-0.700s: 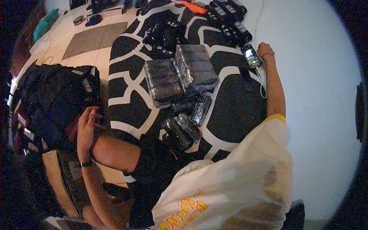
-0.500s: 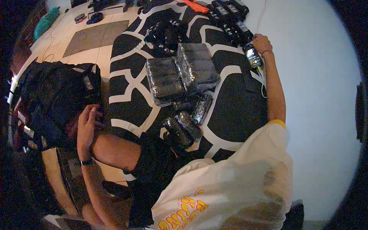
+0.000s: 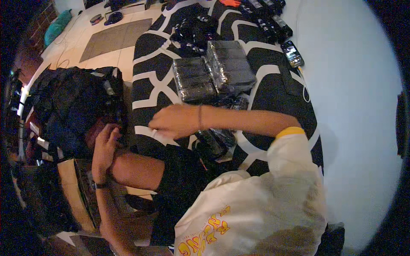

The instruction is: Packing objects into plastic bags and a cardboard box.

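My left hand [image 3: 105,151] rests by my bare knee [image 3: 134,170], fingers loosely bent and apart, beside a dark red cloth [image 3: 96,132] and a bulky black bag [image 3: 70,106]. My right hand [image 3: 171,121] is in midair over the black-and-white patterned bedding [image 3: 143,99], fingers curled downward and motion-blurred; whether it holds anything is unclear. Just behind it lie plastic-wrapped black bundles [image 3: 230,68], two large and some smaller ones partly hidden by my forearm. A lit phone [image 3: 292,53] with a white cable lies at the bedding's right side.
More black packets [image 3: 267,23] and an orange item [image 3: 229,3] lie at the far end. A white wall [image 3: 354,106] runs along the right. An open cardboard box [image 3: 77,192] is at lower left; a grey mat [image 3: 113,38] and a teal bag [image 3: 57,27] are on the floor.
My right hand has left the phone and swept down and leftward across the bundles toward my left hand. The phone stays on the bedding. The view has shifted slightly.
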Action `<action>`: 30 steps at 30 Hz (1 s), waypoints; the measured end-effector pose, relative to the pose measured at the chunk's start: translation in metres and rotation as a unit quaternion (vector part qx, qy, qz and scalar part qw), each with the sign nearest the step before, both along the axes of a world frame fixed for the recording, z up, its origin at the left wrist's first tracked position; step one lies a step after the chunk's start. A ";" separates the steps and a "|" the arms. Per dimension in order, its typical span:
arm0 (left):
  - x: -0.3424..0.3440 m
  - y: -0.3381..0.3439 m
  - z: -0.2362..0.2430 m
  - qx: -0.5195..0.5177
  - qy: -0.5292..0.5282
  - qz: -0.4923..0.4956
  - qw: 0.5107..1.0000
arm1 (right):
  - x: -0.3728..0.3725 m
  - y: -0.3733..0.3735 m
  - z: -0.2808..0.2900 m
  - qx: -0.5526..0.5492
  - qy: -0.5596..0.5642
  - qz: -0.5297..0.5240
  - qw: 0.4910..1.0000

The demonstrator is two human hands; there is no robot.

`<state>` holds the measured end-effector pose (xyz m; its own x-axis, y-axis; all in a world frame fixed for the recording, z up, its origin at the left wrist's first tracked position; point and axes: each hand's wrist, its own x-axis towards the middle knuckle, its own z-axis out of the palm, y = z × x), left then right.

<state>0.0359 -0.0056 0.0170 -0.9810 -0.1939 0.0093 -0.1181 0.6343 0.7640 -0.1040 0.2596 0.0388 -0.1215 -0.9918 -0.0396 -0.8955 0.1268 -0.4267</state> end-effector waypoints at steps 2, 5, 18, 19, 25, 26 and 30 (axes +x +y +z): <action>0.017 0.000 0.003 0.013 -0.022 0.018 1.000 | 0.028 -0.036 -0.014 -0.074 0.002 0.027 0.997; 0.037 -0.002 0.000 0.068 0.024 0.034 0.997 | 0.075 -0.086 -0.027 -0.253 -0.039 0.031 0.966; 0.067 -0.003 -0.024 0.019 0.064 0.114 0.991 | 0.116 -0.100 -0.018 -0.251 -0.241 -0.203 0.915; 0.068 -0.006 -0.029 -0.070 0.066 0.042 0.994 | 0.107 -0.092 -0.014 -0.231 -0.254 -0.161 0.925; 0.079 -0.023 -0.043 0.022 0.061 0.067 0.996 | 0.128 -0.109 -0.026 -0.235 -0.092 -0.094 0.963; 0.071 -0.027 -0.045 0.096 0.034 0.089 0.991 | 0.126 -0.110 -0.030 -0.220 -0.117 -0.098 0.963; 0.069 -0.017 -0.040 0.012 0.071 0.135 0.988 | 0.132 -0.107 -0.032 -0.189 -0.134 -0.117 0.966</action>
